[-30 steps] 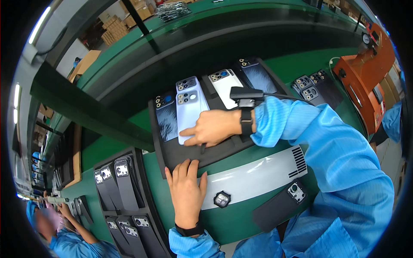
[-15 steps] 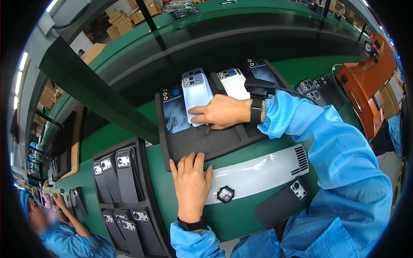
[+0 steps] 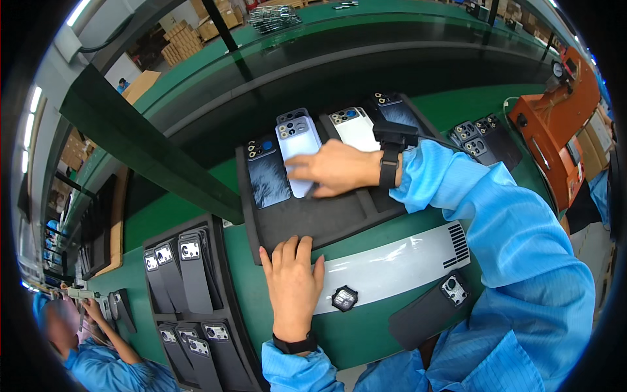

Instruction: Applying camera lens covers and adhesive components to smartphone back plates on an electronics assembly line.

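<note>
My right hand (image 3: 339, 168) reaches over a lavender phone back panel (image 3: 298, 140) in a black foam tray (image 3: 313, 222). Its fingers lie across the panel and its thumb is near the lower right edge; motion blur hides whether they grip it. A small dark shape shows by the thumb, too smeared to name. Another panel lies partly under the lavender one. To its left is a dark feather-patterned panel (image 3: 268, 179), to its right a white one (image 3: 356, 130). My left hand (image 3: 292, 277) lies with fingers stretched out on the tray's near edge, holding nothing.
A second foam tray (image 3: 228, 287) at left holds several dark panels. Nearer me are a clear plastic strip (image 3: 392, 261), a black watch-like device (image 3: 344, 298) and a dark panel (image 3: 424, 313). An orange machine (image 3: 548, 130) stands right; a co-worker (image 3: 98, 353) sits left.
My right hand has shifted slightly, its fingers now blurred over the lavender panel. The left hand stays at the tray's edge. The whole view has tilted a little.
</note>
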`<state>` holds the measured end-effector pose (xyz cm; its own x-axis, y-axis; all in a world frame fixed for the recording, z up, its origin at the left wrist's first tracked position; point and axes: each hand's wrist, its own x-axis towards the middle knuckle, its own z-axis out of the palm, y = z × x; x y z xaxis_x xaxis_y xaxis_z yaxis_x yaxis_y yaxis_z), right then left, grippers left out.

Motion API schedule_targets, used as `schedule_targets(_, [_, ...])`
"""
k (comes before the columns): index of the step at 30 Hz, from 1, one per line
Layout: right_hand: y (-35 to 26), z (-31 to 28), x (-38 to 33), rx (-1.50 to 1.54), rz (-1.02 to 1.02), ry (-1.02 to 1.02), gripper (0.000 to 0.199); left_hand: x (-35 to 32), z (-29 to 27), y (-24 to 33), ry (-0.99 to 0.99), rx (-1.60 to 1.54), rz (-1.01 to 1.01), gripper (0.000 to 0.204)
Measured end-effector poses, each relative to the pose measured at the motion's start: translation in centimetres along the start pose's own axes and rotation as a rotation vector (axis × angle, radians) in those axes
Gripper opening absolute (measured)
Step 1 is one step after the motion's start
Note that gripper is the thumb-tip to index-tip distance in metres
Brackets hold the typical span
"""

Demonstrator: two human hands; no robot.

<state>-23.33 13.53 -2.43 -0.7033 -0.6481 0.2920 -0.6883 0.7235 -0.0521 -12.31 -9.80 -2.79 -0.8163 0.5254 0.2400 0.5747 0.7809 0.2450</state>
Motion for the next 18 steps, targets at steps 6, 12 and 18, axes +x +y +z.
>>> schedule_targets(6, [7.7,-0.3,3.9,0.057,0.501,0.140,0.054,0.6,-0.2,0.4,-0.010,-0.044,0.006,0.039])
schedule_targets(12, [12.0,2.5,5.4,0.215,0.718,-0.099,0.082,3.3,-2.5,1.3,-0.180,0.038,-0.003,0.029])
schedule_targets(18, [11.8,2.4,4.9,0.294,0.688,-0.104,0.078,9.0,0.0,0.5,-0.241,0.159,0.058,0.026])
